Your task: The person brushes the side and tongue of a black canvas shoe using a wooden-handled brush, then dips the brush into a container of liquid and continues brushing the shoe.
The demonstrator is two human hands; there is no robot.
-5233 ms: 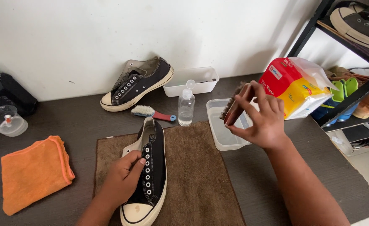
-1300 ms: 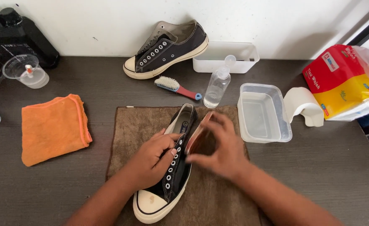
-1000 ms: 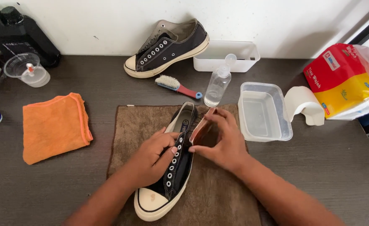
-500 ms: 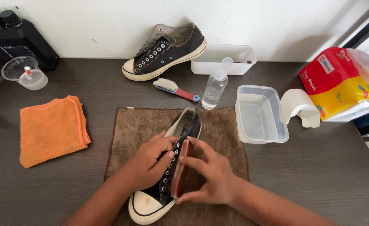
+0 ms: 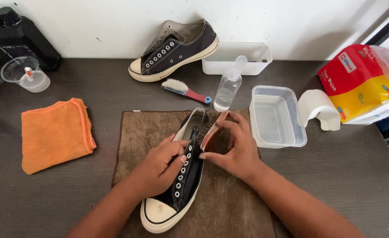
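Far left edge of the worktop (image 5: 71, 83): a black machine (image 5: 22, 37) is sitting in the back corner with a clear measuring cup (image 5: 27, 74) in front of it. An orange cloth (image 5: 55, 133) is lying folded near the left edge, well apart from the work.

Centre: a brown towel (image 5: 135, 141) is lying at the front edge and carrying a black low-top sneaker (image 5: 181, 176), toe toward the person, laces out. The left hand (image 5: 159, 165) is clamping the sneaker from its left side, fingers curled over the eyelet row, thumb at the collar. The right hand (image 5: 234, 147) is gripping a wooden shoe brush (image 5: 211, 132), fingers wrapped along its back, bristles pressed against the sneaker's right side near the heel.

Change: half a second ago the brush was sitting lower, near the middle of the lacing; now it is up by the collar. So the stroke is running toward the heel, and scrubbing looks mid-pass, not finished.

Back edge: the second sneaker (image 5: 174, 48) is leaning at the wall, with a small blue-and-red brush (image 5: 185, 90) and a clear spray bottle (image 5: 228, 86) in front of it and a white tray (image 5: 238, 57) just beside it.

Right: a clear plastic tub (image 5: 277, 115) is touching the towel's right edge; water level hard to tell. A tissue roll (image 5: 318, 109) and a red-and-yellow tissue pack (image 5: 364, 83) are sitting toward the right edge.
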